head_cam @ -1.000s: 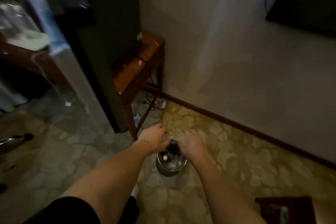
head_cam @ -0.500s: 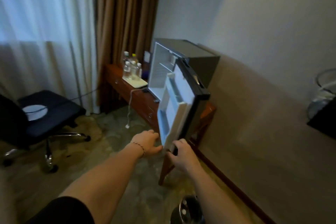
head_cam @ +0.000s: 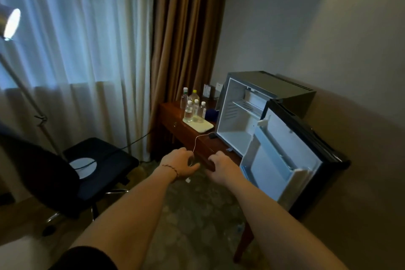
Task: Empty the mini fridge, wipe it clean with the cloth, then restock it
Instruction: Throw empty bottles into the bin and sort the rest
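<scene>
The mini fridge stands on a wooden side table with its door swung wide toward me. Its white inside holds only a wire shelf, and the door racks are bare. Several clear water bottles stand on a white tray left of the fridge, with a dark blue object behind them. My left hand hovers before the table's front edge, fingers loosely apart and holding nothing. My right hand is beside it, curled into a loose fist with nothing visible in it.
A black office chair stands at the left, with a floor lamp behind it. A white cable hangs off the table edge between my hands. Curtains cover the window; a wall runs along the right.
The view has lifted from the metal bucket on the floor to the open fridge. Both hands left the bucket and rose to table-edge height.
</scene>
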A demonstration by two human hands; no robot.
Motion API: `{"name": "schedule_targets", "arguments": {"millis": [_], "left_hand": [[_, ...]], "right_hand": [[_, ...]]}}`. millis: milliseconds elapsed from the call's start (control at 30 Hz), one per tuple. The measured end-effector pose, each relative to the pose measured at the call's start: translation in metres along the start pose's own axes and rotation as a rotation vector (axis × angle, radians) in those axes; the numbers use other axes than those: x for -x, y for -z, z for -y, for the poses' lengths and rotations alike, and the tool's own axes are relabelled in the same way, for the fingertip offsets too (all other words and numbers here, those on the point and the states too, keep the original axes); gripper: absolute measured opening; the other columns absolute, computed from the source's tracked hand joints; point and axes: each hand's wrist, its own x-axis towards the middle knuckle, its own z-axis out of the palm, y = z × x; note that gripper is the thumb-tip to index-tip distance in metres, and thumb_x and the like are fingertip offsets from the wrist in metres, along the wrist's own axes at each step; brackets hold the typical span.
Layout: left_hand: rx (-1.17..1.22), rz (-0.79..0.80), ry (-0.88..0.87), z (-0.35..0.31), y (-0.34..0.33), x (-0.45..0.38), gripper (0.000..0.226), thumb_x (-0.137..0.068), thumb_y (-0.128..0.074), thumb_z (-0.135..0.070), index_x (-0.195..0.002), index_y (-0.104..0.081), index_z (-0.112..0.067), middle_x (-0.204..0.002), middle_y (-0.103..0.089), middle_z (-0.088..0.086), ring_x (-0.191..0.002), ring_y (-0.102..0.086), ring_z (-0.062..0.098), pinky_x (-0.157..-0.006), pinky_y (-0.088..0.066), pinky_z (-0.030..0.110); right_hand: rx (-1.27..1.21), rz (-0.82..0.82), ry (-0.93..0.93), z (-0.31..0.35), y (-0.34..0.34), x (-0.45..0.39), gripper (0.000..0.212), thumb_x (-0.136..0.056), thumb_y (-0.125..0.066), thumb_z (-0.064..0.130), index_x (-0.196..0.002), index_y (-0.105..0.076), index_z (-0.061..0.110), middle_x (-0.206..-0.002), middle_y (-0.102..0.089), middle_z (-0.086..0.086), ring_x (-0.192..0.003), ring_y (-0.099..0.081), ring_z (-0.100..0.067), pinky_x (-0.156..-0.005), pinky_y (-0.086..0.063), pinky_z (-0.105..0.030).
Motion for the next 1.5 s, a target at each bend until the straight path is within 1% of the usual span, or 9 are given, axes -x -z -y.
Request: {"name": "schedule_targets", "arguments": {"millis": [100, 200, 300, 433, 567, 700, 1033, 1267, 1500], "left_hand": [[-0.006, 0.017, -0.006, 0.029, 0.002, -0.032, 0.038, -0.090, -0.055, -0.059, -0.115, -0.058, -0.029, -0.110, -0.052, -0.006, -0.090, -0.054, 0.009, -0.081, -0.054, 0.030], [0.026, 0.011, -0.008, 0.054, -0.001, -0.077, 0.038, -0.089, -0.056, -0.059, -0.114, -0.059, -0.031, -0.110, -0.051, -0.007, -0.088, -0.055, 0.007, -0.078, -0.054, 0.028], [0.028, 0.027, -0.026, 0.075, -0.007, -0.129, 0.038, -0.088, -0.057, -0.060, -0.114, -0.059, -0.032, -0.111, -0.052, -0.008, -0.089, -0.055, 0.008, -0.079, -0.055, 0.030], [0.021, 0.054, -0.027, 0.107, -0.006, -0.217, 0.041, -0.087, -0.055, -0.063, -0.115, -0.058, -0.033, -0.109, -0.052, -0.009, -0.090, -0.055, 0.008, -0.080, -0.055, 0.033], [0.005, 0.074, -0.019, 0.132, 0.005, -0.308, 0.040, -0.088, -0.055, -0.063, -0.113, -0.059, -0.032, -0.108, -0.051, -0.009, -0.090, -0.054, 0.009, -0.080, -0.055, 0.033], [0.029, 0.062, -0.007, 0.149, 0.017, -0.394, 0.041, -0.089, -0.056, -0.061, -0.118, -0.058, -0.031, -0.111, -0.053, -0.007, -0.094, -0.054, 0.010, -0.080, -0.055, 0.033], [-0.003, 0.098, -0.085, 0.196, -0.002, -0.629, 0.057, -0.088, -0.055, -0.058, -0.136, -0.048, -0.029, -0.138, -0.049, 0.002, -0.126, -0.047, 0.024, -0.098, -0.048, 0.042], [-0.023, 0.178, -0.212, 0.217, -0.014, -0.770, 0.062, -0.092, -0.056, -0.050, -0.145, -0.041, -0.022, -0.152, -0.037, 0.007, -0.133, -0.044, 0.029, -0.101, -0.045, 0.040], [-0.029, 0.302, -0.284, 0.216, -0.050, -0.833, 0.056, -0.091, -0.057, -0.049, -0.139, -0.044, -0.025, -0.149, -0.036, 0.006, -0.131, -0.043, 0.030, -0.101, -0.047, 0.044]], "right_hand": [[0.019, 0.028, -0.024, 0.004, -0.005, -0.044, 0.031, -0.088, -0.067, 0.045, -0.113, -0.060, 0.027, -0.107, -0.048, 0.007, -0.098, -0.053, -0.013, -0.087, -0.053, -0.036], [0.007, 0.013, -0.054, -0.004, -0.008, -0.096, 0.044, -0.089, -0.067, 0.044, -0.128, -0.056, 0.025, -0.117, -0.049, 0.006, -0.106, -0.053, -0.013, -0.088, -0.051, -0.032], [0.008, 0.029, -0.073, -0.018, -0.011, -0.154, 0.039, -0.090, -0.066, 0.044, -0.123, -0.058, 0.025, -0.116, -0.050, 0.005, -0.107, -0.054, -0.014, -0.088, -0.052, -0.034], [-0.029, 0.008, -0.084, -0.039, -0.017, -0.248, 0.040, -0.091, -0.065, 0.042, -0.126, -0.057, 0.024, -0.123, -0.050, 0.003, -0.114, -0.054, -0.016, -0.094, -0.052, -0.037], [-0.022, -0.014, -0.109, -0.059, -0.013, -0.344, 0.044, -0.092, -0.065, 0.041, -0.130, -0.055, 0.022, -0.128, -0.049, 0.002, -0.114, -0.052, -0.016, -0.091, -0.049, -0.031], [-0.026, -0.037, -0.155, -0.080, -0.012, -0.429, 0.053, -0.091, -0.067, 0.040, -0.138, -0.052, 0.020, -0.135, -0.048, 0.001, -0.120, -0.052, -0.019, -0.092, -0.049, -0.034], [0.015, -0.062, -0.279, -0.142, -0.017, -0.626, 0.032, -0.092, -0.058, 0.049, -0.109, -0.060, 0.022, -0.113, -0.050, 0.000, -0.103, -0.056, -0.022, -0.083, -0.054, -0.044], [-0.031, -0.087, -0.426, -0.178, -0.026, -0.737, 0.036, -0.092, -0.062, 0.043, -0.120, -0.058, 0.020, -0.122, -0.050, 0.000, -0.111, -0.055, -0.023, -0.089, -0.053, -0.046], [-0.033, 0.037, -0.465, -0.200, -0.050, -0.791, 0.039, -0.090, -0.065, 0.044, -0.120, -0.057, 0.021, -0.125, -0.048, -0.002, -0.112, -0.054, -0.025, -0.088, -0.054, -0.045]]}}
